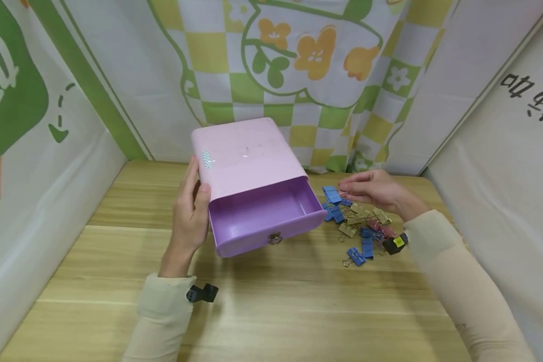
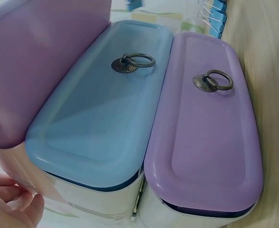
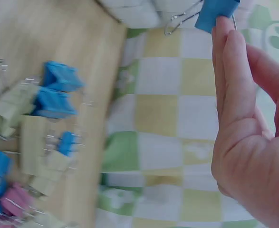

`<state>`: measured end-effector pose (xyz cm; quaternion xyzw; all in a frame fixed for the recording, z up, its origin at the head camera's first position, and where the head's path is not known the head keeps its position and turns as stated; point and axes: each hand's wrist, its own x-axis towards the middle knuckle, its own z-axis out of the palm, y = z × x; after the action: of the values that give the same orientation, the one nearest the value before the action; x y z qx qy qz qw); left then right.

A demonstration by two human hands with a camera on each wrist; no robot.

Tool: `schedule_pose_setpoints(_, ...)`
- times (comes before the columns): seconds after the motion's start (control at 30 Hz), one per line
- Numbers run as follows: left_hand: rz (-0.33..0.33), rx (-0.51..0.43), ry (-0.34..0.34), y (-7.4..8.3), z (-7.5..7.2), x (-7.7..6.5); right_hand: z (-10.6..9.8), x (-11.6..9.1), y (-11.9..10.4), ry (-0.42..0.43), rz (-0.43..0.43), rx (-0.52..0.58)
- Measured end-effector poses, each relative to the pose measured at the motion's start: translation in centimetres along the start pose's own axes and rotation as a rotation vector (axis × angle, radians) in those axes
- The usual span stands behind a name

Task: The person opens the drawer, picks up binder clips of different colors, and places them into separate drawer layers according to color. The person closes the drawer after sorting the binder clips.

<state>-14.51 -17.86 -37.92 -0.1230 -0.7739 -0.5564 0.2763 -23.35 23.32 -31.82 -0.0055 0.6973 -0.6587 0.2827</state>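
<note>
The right hand point(image 1: 377, 191) pinches 1 blue binder clip point(image 1: 331, 194) at its fingertips, thumb and fingers closed together on it; the clip sits just beyond the tips, on the side toward the pink box point(image 1: 249, 158), between the hand and the right edge of the pulled-out purple drawer point(image 1: 262, 213). In the right wrist view its blue body meets the ends of the straight fingers, with a wire handle sticking out past them. It is raised over the pile of binder clips point(image 1: 359, 210), coloured blue, gold and pink, on the wooden table point(image 1: 280, 311). The left hand point(image 1: 187, 213) rests along the box's left side, fingers extended and thumb near the front corner. The left wrist view shows 2 pushed-in drawers below: a blue drawer point(image 2: 96, 118) and a lower purple drawer point(image 2: 206, 137), each with 1 ring pull.
</note>
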Motion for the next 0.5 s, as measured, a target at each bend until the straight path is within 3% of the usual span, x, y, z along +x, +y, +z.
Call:
schedule_pose_setpoints(0.27,-0.011,-0.014,-0.001,0.0,0.1,0.0,1.0,-2.7,-4.4,0.057,-0.056,0.025)
schedule_pose_setpoints(0.5,-0.013,-0.007,0.003,0.0,0.1,0.0,3.7,-4.6,-6.6,0.059,-0.1,-0.017)
